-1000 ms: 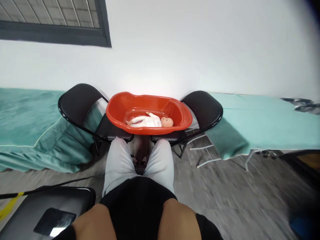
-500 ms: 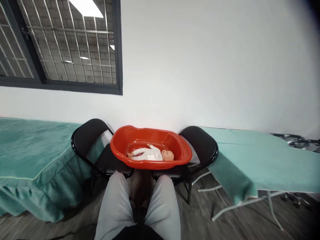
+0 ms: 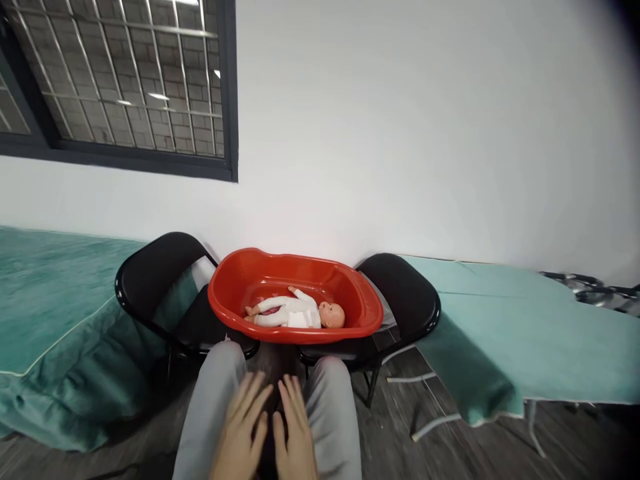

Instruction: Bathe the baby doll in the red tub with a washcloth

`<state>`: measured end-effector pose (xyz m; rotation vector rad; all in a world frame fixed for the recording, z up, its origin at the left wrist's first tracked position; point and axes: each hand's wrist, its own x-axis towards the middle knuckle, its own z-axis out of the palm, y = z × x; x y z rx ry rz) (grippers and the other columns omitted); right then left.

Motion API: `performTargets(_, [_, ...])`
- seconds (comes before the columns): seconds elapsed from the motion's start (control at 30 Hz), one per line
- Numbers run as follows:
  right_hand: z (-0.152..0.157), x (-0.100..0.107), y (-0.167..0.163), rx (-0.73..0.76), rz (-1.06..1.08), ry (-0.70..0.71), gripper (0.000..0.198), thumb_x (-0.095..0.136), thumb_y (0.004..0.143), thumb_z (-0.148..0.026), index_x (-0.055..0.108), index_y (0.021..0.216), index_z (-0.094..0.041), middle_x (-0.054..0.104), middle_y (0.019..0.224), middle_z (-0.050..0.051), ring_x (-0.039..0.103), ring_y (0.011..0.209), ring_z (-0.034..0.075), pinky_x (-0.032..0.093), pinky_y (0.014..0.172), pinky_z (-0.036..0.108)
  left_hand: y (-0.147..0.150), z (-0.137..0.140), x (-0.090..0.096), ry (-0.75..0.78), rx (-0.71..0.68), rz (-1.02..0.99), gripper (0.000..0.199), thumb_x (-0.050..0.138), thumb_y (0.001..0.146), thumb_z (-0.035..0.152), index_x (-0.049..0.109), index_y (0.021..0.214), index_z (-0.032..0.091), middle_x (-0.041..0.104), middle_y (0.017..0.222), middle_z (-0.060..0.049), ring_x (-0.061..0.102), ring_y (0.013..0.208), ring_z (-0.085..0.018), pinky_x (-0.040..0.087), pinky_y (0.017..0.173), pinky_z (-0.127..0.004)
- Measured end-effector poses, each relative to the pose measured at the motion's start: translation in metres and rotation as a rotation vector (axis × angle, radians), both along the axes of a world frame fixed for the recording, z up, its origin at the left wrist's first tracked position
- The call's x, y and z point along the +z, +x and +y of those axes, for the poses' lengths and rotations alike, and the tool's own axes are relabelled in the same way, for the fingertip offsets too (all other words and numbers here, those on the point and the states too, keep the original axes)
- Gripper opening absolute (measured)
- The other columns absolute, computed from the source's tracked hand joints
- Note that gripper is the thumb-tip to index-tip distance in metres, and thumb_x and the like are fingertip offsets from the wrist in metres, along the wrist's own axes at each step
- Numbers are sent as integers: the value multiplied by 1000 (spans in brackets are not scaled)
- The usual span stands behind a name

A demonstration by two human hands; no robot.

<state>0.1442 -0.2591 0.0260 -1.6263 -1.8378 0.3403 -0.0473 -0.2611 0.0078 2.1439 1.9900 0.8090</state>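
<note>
A baby doll in white clothes lies on its back inside a red baby bathtub, its bald head to the right and its bare feet to the left. My left hand is over my lap, palm down with fingers stretched out and holding nothing. Beside it, my right hand is likewise open, fingers extended and slightly blurred. Both hands are on the near side of the tub, apart from it and from the doll.
The tub rests across two black folding chairs, a left chair and a right chair. A bed with a green cover stands at left, a green-covered table at right. Behind are a white wall and a barred window.
Both my hands have come into view from below, over my lap. The view has shifted slightly down and closer. The doll and tub stay as they were.
</note>
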Motion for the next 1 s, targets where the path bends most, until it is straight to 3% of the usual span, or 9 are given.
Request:
performTargets(0.1, [-8, -20, 15, 37, -178, -317, 46, 56, 91, -32, 75, 131, -21, 59, 151, 13, 37, 152, 42, 28, 125, 64, -30, -17, -38, -8, -101, 142, 40, 55, 89, 20, 80, 120, 29, 56, 155, -6, 42, 149, -40, 33, 121, -66])
performTargets(0.17, [-3, -16, 25, 87, -236, -412, 50, 50, 94, -29, 70, 139, -21, 51, 159, 11, 31, 156, 37, 23, 128, 61, -46, -18, -48, 46, -99, 178, 43, 51, 90, 17, 79, 121, 29, 54, 157, -8, 43, 148, -38, 35, 118, -67])
performTargets(0.27, [21, 15, 47, 53, -170, -226, 55, 39, 102, -32, 56, 152, -19, 39, 166, 10, 27, 158, 32, 32, 127, 55, -62, 2, -25, 118, -18, 124, 46, 48, 94, 20, 71, 134, 23, 46, 162, -12, 34, 154, -34, 42, 118, -57])
performTargets(0.4, [61, 39, 89, -258, -96, 167, 67, 36, 104, -44, 36, 161, -9, 27, 171, 16, 16, 161, 33, 26, 127, 60, -75, 56, 27, 176, 177, 78, 51, 46, 100, 28, 57, 149, 17, 30, 170, -13, 18, 160, -33, 33, 124, -56])
performTargets(0.5, [78, 8, 107, -377, -150, 118, 78, 29, 103, -52, 29, 162, 0, 25, 170, 23, 10, 161, 37, 24, 126, 61, -84, 89, 22, 79, 324, 104, 63, 43, 102, 30, 38, 160, 7, 21, 172, -20, 10, 161, -37, 25, 127, -59])
performTargets(0.6, [82, -38, 111, -355, -239, -135, 88, 23, 100, -60, 31, 160, 4, 32, 167, 23, 15, 159, 41, 26, 126, 60, -91, 106, -12, -105, 286, 170, 65, 37, 103, 32, 34, 161, 1, 32, 167, -22, 23, 156, -41, 32, 122, -60])
performTargets(0.7, [80, -65, 124, -386, -281, -254, 95, 23, 97, -66, 29, 161, 4, 28, 169, 20, 14, 159, 41, 21, 129, 54, -90, 116, -35, -174, 290, 209, 67, 33, 104, 36, 33, 161, 0, 31, 168, -20, 26, 154, -41, 34, 121, -57])
performTargets(0.87, [73, -65, 157, -493, -183, -409, 100, 23, 94, -74, 21, 165, -3, 21, 173, 16, 18, 160, 36, 22, 130, 50, -80, 133, -35, -190, 368, 228, 70, 33, 103, 39, 33, 161, -1, 32, 166, -24, 21, 155, -45, 30, 121, -61])
performTargets(1.0, [80, -58, 165, -548, -96, -509, 101, 29, 91, -77, 18, 167, -11, 15, 174, 15, 26, 158, 33, 27, 128, 47, -81, 138, -34, -185, 322, 218, 71, 33, 102, 40, 33, 160, -1, 33, 166, -25, 19, 156, -45, 31, 120, -62])
